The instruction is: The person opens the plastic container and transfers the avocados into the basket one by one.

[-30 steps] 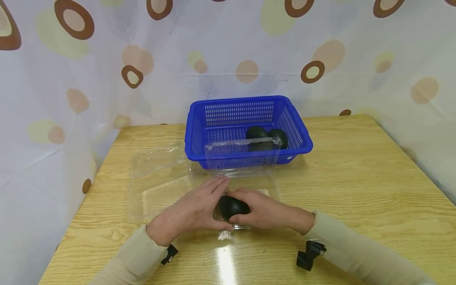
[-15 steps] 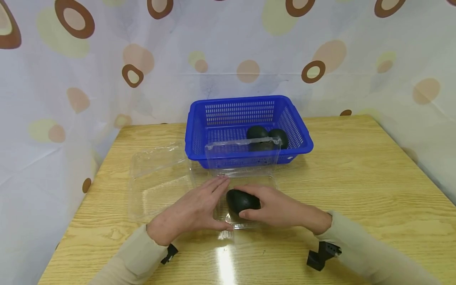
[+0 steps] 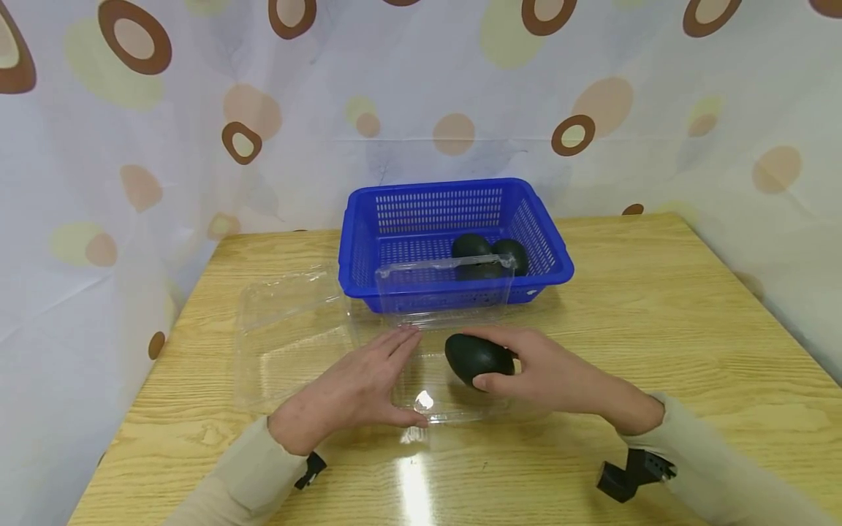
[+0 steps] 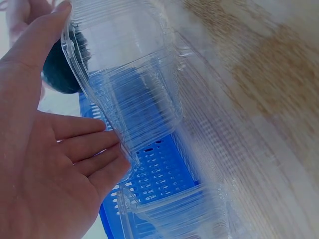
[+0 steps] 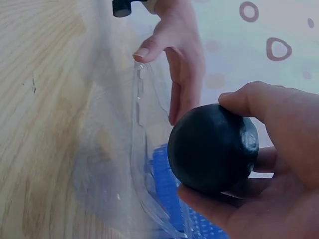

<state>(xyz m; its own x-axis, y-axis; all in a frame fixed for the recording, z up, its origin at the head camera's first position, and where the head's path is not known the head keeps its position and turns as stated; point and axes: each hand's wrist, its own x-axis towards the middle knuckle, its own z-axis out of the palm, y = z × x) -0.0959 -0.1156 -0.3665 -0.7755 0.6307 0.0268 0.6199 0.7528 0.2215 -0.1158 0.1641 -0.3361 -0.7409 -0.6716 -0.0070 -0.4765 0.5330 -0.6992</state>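
Observation:
In the head view my right hand (image 3: 555,369) grips a dark green avocado (image 3: 476,358) between thumb and fingers. It holds the avocado over the right part of a clear plastic clamshell box (image 3: 454,418), whose lid (image 3: 447,288) stands raised at the back. The right wrist view shows the avocado (image 5: 212,149) end-on, apart from the box rim. My left hand (image 3: 355,391) lies at the box's left side with fingers fairly straight. In the left wrist view, the thumb and fingertips of that hand (image 4: 75,154) touch the box rim (image 4: 82,82).
Behind the box stands a blue basket (image 3: 351,241) with several avocados (image 3: 473,247) at its right side. Left of the box lies another opened clear box (image 3: 296,336), close to the basket. The wooden table (image 3: 658,329) runs back to a patterned curtain (image 3: 408,88).
My right hand has carried the avocado rightward and slightly back, away from my left hand, and more of the box floor shows. The left hand has stayed in place.

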